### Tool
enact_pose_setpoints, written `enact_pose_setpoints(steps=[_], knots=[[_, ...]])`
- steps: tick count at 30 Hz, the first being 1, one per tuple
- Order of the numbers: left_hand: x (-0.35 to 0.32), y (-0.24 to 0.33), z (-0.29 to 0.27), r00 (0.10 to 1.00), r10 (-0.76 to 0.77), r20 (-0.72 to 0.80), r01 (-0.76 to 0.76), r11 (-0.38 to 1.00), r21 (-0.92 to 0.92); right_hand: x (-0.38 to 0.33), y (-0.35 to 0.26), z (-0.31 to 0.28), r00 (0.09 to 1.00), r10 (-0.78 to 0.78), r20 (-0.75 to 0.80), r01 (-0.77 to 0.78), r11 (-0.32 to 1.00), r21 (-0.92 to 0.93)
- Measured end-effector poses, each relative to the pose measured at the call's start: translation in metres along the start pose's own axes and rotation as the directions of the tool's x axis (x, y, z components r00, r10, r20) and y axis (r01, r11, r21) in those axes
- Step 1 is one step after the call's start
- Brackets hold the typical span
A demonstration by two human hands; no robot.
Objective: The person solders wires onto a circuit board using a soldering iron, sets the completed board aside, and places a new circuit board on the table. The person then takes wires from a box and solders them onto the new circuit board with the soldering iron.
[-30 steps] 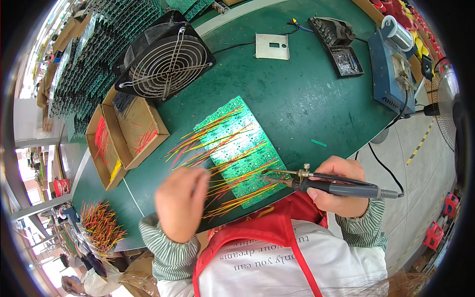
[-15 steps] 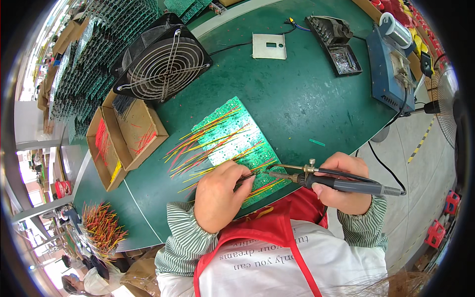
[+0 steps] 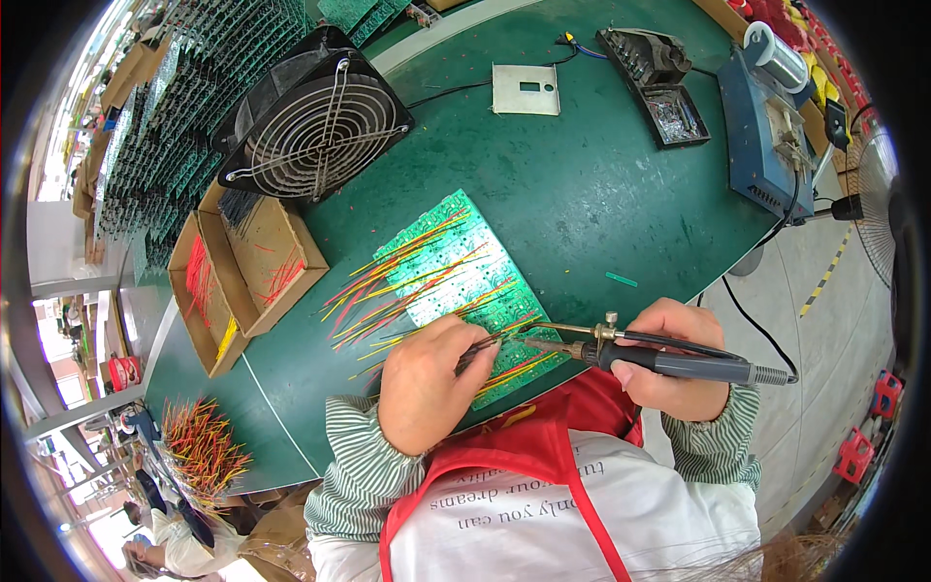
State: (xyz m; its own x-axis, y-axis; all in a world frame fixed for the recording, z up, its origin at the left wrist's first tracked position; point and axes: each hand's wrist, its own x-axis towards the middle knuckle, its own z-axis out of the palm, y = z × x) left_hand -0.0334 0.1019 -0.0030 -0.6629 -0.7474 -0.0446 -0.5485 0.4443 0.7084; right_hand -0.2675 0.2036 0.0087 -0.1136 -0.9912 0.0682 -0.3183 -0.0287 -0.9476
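Observation:
A green circuit board (image 3: 490, 242) lies tilted on the table, with rows of red and yellow wires (image 3: 417, 281) sticking out over its left side. My left hand (image 3: 427, 378) rests over the board's lower left part, thumb and fingers pinched on thin dark wires (image 3: 477, 350) whose ends point right. My right hand (image 3: 674, 364) grips a soldering iron (image 3: 689, 366) with a dark grey handle. A thin metal solder-feed tube (image 3: 562, 331) is clamped along the iron. The iron's tip is over the lower board, close to the wire ends; whether they touch I cannot tell.
A black fan (image 3: 320, 145) stands behind a cardboard box (image 3: 281, 301) of cut wires. Stacked boards (image 3: 184, 126) fill the far left. A bundle of wires (image 3: 199, 441) hangs at the left edge. Far right are a black tip stand (image 3: 669, 97) and a blue solder feeder (image 3: 766, 136).
The iron's tip has shifted very slightly left, closer to my left fingertips. Both hands keep their grips. A person in the background at lower left has moved a little.

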Motion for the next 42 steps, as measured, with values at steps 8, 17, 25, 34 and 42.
enact_pose_setpoints(steps=[8, 17, 25, 34, 42], knots=[[0.0, 0.001, 0.001, 1.0, 0.014, -0.012, -0.013, 1.0, 0.017, 0.001, 0.001, 0.001, 1.0, -0.008, 0.012, 0.008, 1.0, 0.007], [0.0, 0.001, 0.002, 1.0, 0.006, -0.026, -0.005, 1.0, 0.03, -0.002, 0.0, -0.002, 1.0, 0.011, -0.009, -0.011, 0.999, 0.042], [-0.01, 0.006, -0.025, 1.0, -0.026, 0.014, 0.025, 0.998, 0.062, -0.007, 0.0, -0.01, 0.998, 0.056, -0.016, -0.055, 0.997, 0.058], [0.001, 0.025, -0.016, 0.984, 0.142, -0.106, -0.114, 0.965, 0.234, -0.01, 0.001, -0.016, 0.993, 0.108, -0.057, -0.107, 0.994, 0.018], [0.014, 0.012, 0.014, 1.0, 0.023, -0.006, -0.022, 0.998, 0.061, -0.01, 0.005, -0.016, 0.994, 0.078, -0.078, -0.078, 0.997, 0.011]])
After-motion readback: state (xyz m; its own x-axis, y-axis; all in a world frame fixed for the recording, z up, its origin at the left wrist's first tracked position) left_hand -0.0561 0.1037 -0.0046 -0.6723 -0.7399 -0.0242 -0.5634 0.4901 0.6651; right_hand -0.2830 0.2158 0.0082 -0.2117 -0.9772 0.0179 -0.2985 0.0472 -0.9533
